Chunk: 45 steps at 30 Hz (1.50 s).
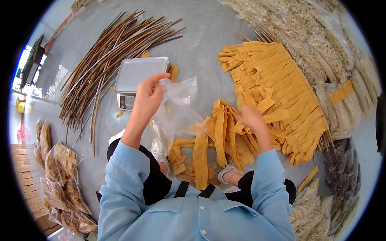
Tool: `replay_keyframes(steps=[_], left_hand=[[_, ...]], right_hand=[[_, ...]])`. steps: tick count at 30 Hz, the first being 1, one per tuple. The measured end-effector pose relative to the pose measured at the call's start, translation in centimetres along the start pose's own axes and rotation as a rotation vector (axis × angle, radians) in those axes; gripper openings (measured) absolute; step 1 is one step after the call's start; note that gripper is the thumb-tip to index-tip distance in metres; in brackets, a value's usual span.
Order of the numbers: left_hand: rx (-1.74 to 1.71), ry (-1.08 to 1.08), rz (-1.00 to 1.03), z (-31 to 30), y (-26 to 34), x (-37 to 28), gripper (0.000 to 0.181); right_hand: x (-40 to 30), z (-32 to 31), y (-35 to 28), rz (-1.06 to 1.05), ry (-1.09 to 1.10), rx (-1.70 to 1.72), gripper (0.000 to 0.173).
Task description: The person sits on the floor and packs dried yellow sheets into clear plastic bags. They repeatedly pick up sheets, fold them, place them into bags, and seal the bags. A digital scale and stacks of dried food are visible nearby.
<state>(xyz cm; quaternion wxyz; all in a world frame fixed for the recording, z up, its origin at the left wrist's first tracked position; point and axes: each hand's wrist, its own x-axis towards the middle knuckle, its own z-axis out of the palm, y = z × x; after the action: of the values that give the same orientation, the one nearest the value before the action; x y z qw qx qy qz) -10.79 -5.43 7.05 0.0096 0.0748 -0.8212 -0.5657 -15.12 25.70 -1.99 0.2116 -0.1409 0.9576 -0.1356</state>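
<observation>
My left hand [150, 93] pinches the edge of a clear plastic bag [178, 105], which hangs loosely above the floor between my shins. My right hand [251, 119], blurred, has its fingers curled at a yellow strip [277, 116] that looks like dried tofu skin. Just below it, a bunch of folded yellow strips [226, 129] stands between my feet, over a low container whose edge is mostly hidden. One long strip [200, 159] droops over the near side toward me. Broken pieces [178, 158] lie beside it.
A weighing scale [141, 75] stands ahead of my left hand, close to a pile of thin sticks [111, 60]. Right of me, yellow strips hang over sticks in a large stack [277, 84]. Filled plastic bags [319, 45] line the far right; others [63, 180] lie left.
</observation>
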Motion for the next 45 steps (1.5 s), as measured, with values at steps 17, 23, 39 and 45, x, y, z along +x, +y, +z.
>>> replay_keyframes(steps=[17, 23, 39, 45], left_hand=[[-0.855, -1.587, -0.058, 8.7, 2.7, -11.9, 0.03], [-0.997, -1.036, 0.052, 3.8, 3.9, -8.8, 0.029], [-0.798, 0.148, -0.004, -1.7, 2.2, -3.8, 0.021], [-0.719, 0.131, -0.069, -0.1, 2.9, -2.7, 0.017]], right_hand=[[-1.0, 9.4, -16.3, -0.288, 0.079, 1.185, 0.04], [-1.1, 8.5, -15.8, -0.206, 0.184, 1.193, 0.044], [-4.5, -3.3, -7.5, -0.628, -0.756, 0.663, 0.055], [-3.4, -7.9, 7.5, -0.117, -0.238, 0.738, 0.093]])
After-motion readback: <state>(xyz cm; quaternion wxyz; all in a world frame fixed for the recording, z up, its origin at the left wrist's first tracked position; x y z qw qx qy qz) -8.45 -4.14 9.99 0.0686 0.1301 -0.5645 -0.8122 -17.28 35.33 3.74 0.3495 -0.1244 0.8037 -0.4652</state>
